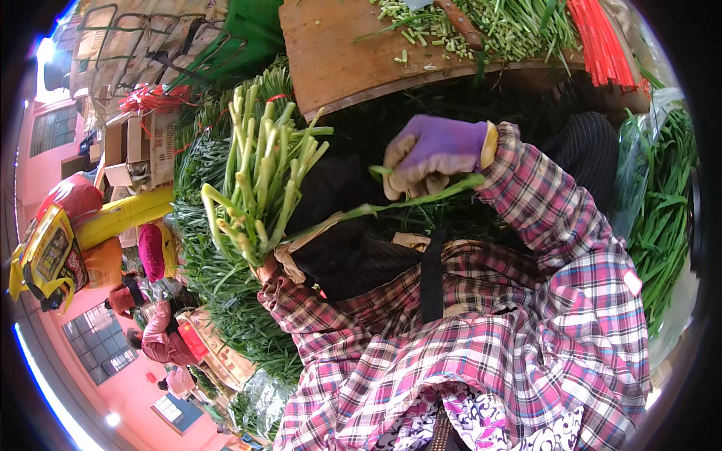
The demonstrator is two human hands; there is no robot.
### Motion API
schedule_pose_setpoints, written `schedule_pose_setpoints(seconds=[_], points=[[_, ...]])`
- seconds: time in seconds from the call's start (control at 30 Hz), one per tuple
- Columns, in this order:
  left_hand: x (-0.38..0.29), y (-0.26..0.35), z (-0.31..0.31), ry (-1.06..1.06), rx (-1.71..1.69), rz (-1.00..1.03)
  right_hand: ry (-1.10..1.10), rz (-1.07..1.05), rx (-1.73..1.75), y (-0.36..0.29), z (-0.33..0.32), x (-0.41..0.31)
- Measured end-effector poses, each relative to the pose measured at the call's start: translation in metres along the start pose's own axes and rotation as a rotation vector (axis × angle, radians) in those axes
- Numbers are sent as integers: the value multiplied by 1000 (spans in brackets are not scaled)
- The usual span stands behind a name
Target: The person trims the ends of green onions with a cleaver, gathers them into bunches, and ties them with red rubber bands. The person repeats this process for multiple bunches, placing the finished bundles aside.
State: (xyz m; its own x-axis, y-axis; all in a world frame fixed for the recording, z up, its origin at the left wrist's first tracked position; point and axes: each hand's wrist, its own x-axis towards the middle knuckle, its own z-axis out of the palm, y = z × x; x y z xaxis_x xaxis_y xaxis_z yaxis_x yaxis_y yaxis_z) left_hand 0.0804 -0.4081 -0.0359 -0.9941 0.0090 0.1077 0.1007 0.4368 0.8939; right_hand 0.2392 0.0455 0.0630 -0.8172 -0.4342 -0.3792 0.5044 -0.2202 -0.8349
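Observation:
My left hand (267,268) is mostly hidden behind the cut ends of a bunch of thick pale-green vegetable stalks (260,175) and grips the bunch low down. The stalk ends fan upward and one is bent over. My right hand (431,155), in a purple knit glove with a dirty coated palm, is a little right of the bunch. Its curled fingers pinch a thin green leaf (381,171). Beneath that hand a long, blurred green leaf (417,201) stretches from near the left wrist towards the right cuff.
A wooden board (338,56) ahead bears chopped stalk pieces (496,42) and a wooden-handled knife (459,25). Red ties (603,45) hang at its right. Bundled greens (225,293) are heaped at left; bagged greens (660,225) stand at right. Several people (163,338) are farther off.

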Motion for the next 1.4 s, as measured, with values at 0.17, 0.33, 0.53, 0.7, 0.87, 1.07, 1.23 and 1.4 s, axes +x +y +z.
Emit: schedule_pose_setpoints(seconds=[0.17, 0.33, 0.53, 0.7, 0.87, 1.07, 1.23, 1.4], points=[[0, -2, -3, -39, 171, 125, 634, -104, -1067, 15, 9, 43], [-6, -5, -8, -88, 340, 258, 233, -478, -54, -2, 23, 74], [-1, 0, -10, -78, 330, 250, 769, -1015, -835, -16, 22, 64], [4, 5, -3, -37, 185, 133, 270, -362, -196, -7, -10, 3], [-2, 10, 1, -27, 110, 70, 592, -407, -487, 12, 23, 42], [11, 20, 9, 12, -145, -102, 637, -855, -670, 14, 51, 98], [15, 29, 13, 82, -416, -241, 458, -805, 241, 7, 62, 83], [-2, 32, 9, 169, -617, -325, -34, -830, 113, -4, -2, 3]])
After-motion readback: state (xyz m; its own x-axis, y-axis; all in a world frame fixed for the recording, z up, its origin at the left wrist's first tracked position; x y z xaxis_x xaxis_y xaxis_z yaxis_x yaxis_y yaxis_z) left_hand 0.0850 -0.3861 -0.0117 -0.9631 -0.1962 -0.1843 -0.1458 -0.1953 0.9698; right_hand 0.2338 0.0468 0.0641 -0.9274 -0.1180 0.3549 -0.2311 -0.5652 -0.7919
